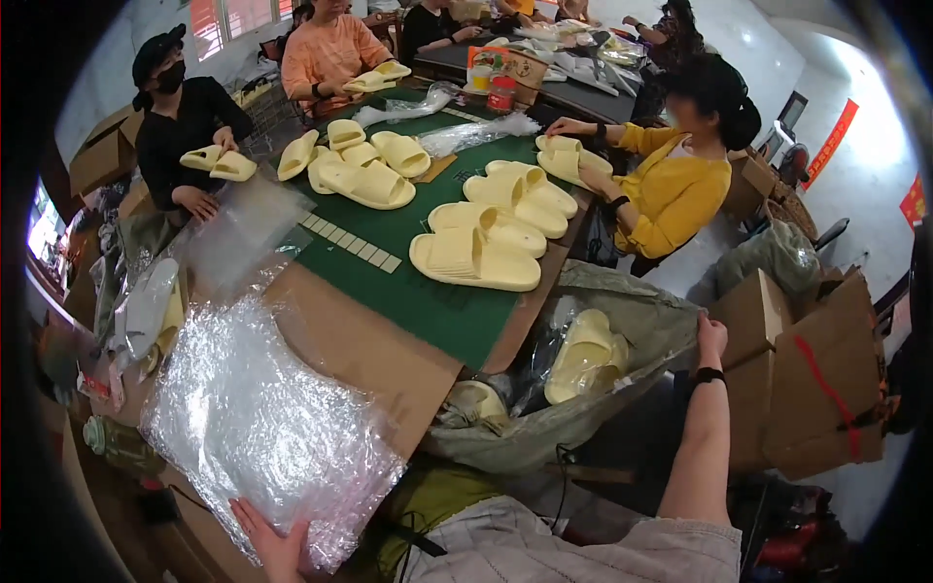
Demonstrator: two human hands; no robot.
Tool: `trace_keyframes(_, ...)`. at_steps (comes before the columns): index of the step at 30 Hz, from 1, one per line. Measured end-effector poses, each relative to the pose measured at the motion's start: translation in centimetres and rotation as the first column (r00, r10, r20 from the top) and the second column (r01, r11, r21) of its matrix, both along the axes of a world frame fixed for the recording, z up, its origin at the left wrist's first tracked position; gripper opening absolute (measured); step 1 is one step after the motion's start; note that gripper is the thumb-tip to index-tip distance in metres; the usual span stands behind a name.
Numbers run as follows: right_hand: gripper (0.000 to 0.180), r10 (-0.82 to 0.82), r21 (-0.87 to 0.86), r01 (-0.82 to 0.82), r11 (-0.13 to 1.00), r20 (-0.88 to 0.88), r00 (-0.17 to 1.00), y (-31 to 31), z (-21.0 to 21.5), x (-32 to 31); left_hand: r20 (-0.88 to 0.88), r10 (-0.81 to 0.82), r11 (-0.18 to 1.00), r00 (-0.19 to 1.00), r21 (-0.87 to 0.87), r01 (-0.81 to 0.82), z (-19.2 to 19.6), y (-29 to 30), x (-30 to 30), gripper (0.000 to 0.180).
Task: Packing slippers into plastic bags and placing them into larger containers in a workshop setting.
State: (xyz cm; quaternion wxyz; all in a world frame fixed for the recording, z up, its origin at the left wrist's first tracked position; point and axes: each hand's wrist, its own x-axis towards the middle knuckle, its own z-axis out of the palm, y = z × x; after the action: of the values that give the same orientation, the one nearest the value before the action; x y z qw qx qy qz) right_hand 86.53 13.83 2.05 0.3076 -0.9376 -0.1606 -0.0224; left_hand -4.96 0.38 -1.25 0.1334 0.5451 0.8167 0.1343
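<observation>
My left hand [272, 536] lies with its fingers apart on the near edge of a stack of shiny clear plastic bags [267, 418]. Out to the right, my right hand [712, 335] grips the rim of a grey-green woven sack [646, 311] and stretches its mouth wide. Inside the sack sits a pair of pale yellow slide slippers [585, 360] in clear plastic; another yellow slipper [476, 400] shows partly at its near left side. Several pale yellow slippers [476, 255] stand in a row on the green table mat [408, 309], just beyond the sack.
More slippers [367, 180] lie mid-table. A co-worker in yellow [675, 185] handles slippers at the right; one in black [190, 136] holds a pair at the left, and one in orange [330, 58] at the far end. Cardboard boxes [816, 379] stand right of my arm. A red-lidded jar [501, 94] stands farther back.
</observation>
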Motion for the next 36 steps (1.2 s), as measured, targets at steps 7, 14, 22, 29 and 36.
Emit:
trace_keyframes(7, 0.042, -0.010, -0.059, 0.008, 0.998, -0.044, 0.999, -0.1, -7.7, 5.9, 0.037, -0.006, 1.000, 0.999, -0.008, 0.006, 0.7, 0.9, 1.4, 0.119)
trace_keyframes(14, 0.050, 0.199, 0.284, 0.080, 0.955, -0.819, 0.538, -5.9, -11.5, 0.5, -0.021, 0.014, 1.000, 1.000, -0.018, -0.015, 0.8, 0.5, 1.3, 0.115)
trace_keyframes(22, 0.050, 0.684, -0.204, -0.653, 0.729, 0.258, 0.683, -8.2, 1.8, -21.8, 0.039, 0.059, 0.998, 0.997, -0.012, -0.059, 1.4, 1.2, 2.1, 0.119)
trace_keyframes(29, 0.037, 0.985, -0.563, -0.826, 0.035, 0.158, -0.066, -6.3, 2.9, -32.1, 0.066, 0.024, 0.999, 0.998, 0.031, -0.026, 1.4, 0.6, 2.0, 0.120)
trace_keyframes(36, 0.015, 0.992, -0.612, -0.781, -0.126, -0.075, -0.101, -5.9, 5.6, -31.0, 0.005, 0.008, 0.996, 1.000, 0.086, -0.009, 0.6, 0.4, 1.9, 0.119)
